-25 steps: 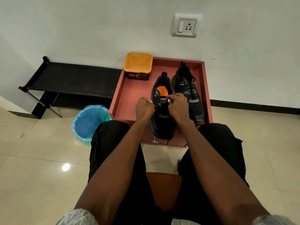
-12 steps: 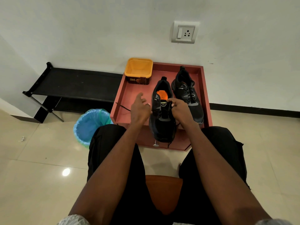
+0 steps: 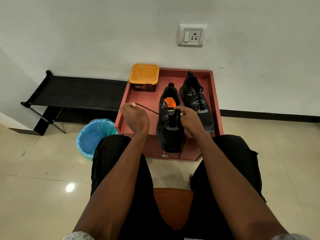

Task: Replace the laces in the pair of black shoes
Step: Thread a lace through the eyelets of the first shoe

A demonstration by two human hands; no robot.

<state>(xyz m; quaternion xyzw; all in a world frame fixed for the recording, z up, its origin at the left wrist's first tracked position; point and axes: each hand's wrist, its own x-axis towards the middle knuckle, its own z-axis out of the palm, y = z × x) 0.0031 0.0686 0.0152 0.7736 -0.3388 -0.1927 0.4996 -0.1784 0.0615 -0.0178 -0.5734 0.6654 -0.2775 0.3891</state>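
Blue bin [image 3: 94, 134] on floor, left hand [image 3: 136, 116] pinching black lace [image 3: 149, 109] pulled taut, near shoe [image 3: 170, 122] on red tray [image 3: 138, 101], right hand [image 3: 189, 118] fingers pinching at its tongue, second shoe [image 3: 196, 99] just beside.

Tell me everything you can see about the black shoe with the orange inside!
The near shoe is black, a soft-looking sports shoe with an orange insole and a small yellow-green tag on its tongue. It stands upright on the red tray, toe toward the person and poking past the tray's front edge, beside the other shoe. A black lace runs taut from its eyelets to the left hand, which pinches it. The right hand holds the shoe near the tongue.
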